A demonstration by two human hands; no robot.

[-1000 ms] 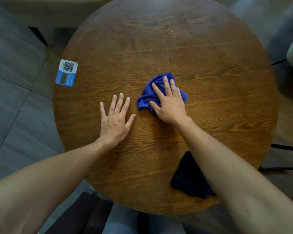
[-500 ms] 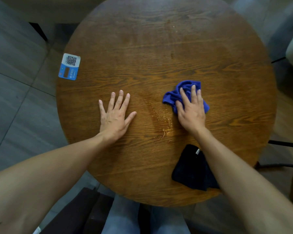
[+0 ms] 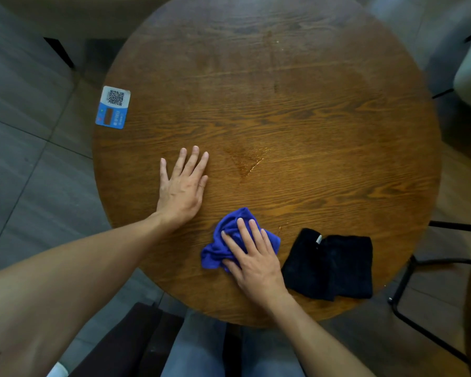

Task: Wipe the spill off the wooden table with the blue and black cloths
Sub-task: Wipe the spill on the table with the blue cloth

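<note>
Two cloths lie on the round, grained wooden desk [image 3: 297,110]: a crumpled blue cloth [image 3: 223,246] is pressed down near the front edge by the right hand [image 3: 253,257], fingers spread over it; a flat, fuzzy black cloth [image 3: 335,265] is just beside it. A glossy wet spill [image 3: 246,160] is seen mid-desk. The left hand [image 3: 182,186] is laid flat, fingers released.
</note>
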